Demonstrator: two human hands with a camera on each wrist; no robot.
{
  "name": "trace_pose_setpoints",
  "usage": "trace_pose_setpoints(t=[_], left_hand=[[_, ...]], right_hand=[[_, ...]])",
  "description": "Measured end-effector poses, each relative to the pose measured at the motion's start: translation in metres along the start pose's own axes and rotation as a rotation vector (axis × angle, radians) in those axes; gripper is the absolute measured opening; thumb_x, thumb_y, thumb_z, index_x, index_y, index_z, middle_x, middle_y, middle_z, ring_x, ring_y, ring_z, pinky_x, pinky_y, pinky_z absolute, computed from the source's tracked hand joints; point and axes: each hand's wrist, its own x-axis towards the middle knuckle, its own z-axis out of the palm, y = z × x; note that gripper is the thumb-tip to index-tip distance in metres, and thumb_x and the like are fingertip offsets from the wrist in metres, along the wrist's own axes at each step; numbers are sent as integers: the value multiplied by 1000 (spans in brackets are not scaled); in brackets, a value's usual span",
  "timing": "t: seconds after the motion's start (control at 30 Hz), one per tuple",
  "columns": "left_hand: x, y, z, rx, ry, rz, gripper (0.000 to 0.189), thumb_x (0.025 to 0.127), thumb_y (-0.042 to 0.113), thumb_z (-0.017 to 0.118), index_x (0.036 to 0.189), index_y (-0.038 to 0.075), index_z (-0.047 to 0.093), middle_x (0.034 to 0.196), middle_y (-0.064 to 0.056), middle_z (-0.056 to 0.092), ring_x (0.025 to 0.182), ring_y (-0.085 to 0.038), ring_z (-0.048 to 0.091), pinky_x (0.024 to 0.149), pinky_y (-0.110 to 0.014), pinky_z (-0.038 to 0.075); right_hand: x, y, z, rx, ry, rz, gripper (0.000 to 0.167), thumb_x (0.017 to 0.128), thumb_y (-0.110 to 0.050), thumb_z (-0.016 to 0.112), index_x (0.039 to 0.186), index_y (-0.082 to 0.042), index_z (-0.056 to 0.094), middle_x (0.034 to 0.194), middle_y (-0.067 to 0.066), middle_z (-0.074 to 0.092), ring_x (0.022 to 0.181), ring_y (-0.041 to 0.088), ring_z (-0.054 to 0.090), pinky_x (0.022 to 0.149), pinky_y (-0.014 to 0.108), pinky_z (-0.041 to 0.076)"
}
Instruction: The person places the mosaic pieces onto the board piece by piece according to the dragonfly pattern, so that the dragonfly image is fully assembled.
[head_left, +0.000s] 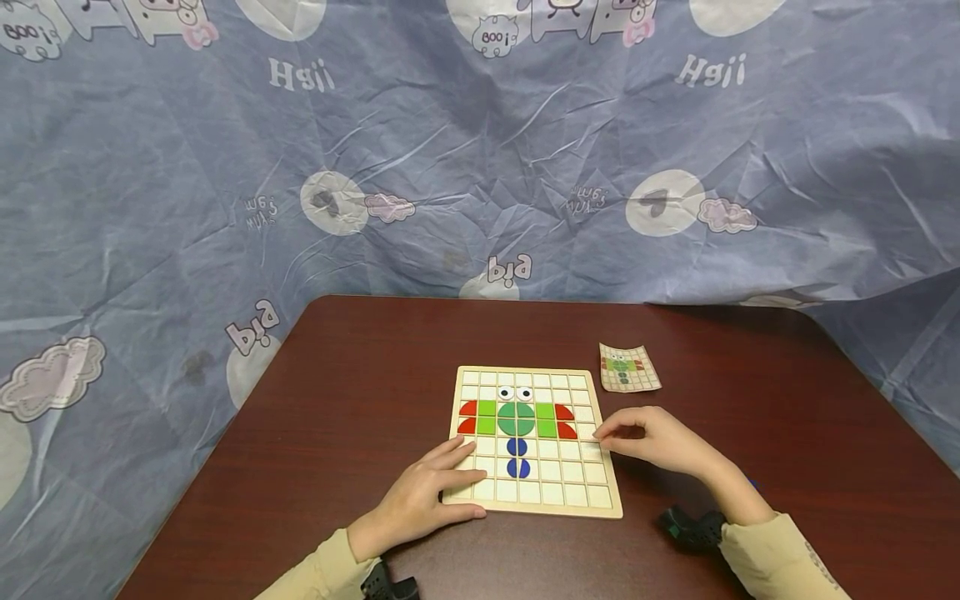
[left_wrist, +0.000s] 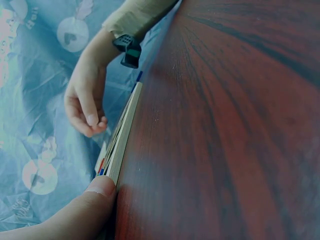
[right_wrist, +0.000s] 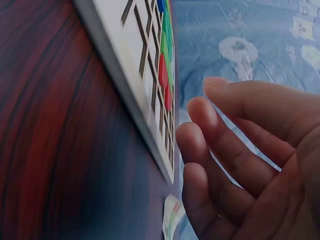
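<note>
A wooden grid board (head_left: 540,496) lies on the table, with flat coloured pieces in its cells. These are two eye pieces (head_left: 515,392), dark green quarter circles (head_left: 516,418), light green squares (head_left: 487,417), red quarter circles (head_left: 468,408) and blue half circles (head_left: 518,468). My left hand (head_left: 423,492) rests on the board's near left corner with fingers spread, its thumb (left_wrist: 100,187) at the near edge. Over the right edge hovers my right hand (head_left: 663,439), fingers loosely bent. Nothing shows between its thumb and fingertips (right_wrist: 195,142) in the right wrist view.
A small curled pattern card (head_left: 628,369) lies beyond the board's right corner, printed with a similar figure. Something blue (head_left: 753,482) is mostly hidden behind the right wrist. Dark straps are worn on both wrists. A printed blue cloth (head_left: 480,150) hangs behind the brown table (head_left: 375,367).
</note>
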Motion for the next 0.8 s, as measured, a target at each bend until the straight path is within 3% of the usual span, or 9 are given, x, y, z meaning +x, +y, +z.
trace_pose_setpoints(t=[0.53, 0.8], left_hand=[[0, 0, 0, -10, 5, 7, 47, 82, 51, 66, 118, 21, 68, 140, -10, 47, 135, -27, 33, 102, -45, 39], [0, -1, 1, -9, 11, 10, 47, 81, 51, 67, 118, 21, 68, 140, -9, 47, 134, -27, 34, 101, -45, 39]], right_hand=[[-43, 30, -26, -23, 92, 86, 16, 87, -23, 69, 100, -16, 71, 88, -8, 67, 80, 4, 58, 66, 24, 49], [-60, 44, -37, 33, 106, 52, 20, 85, -12, 71, 104, -6, 69, 91, 2, 69, 80, 7, 61, 63, 24, 51]])
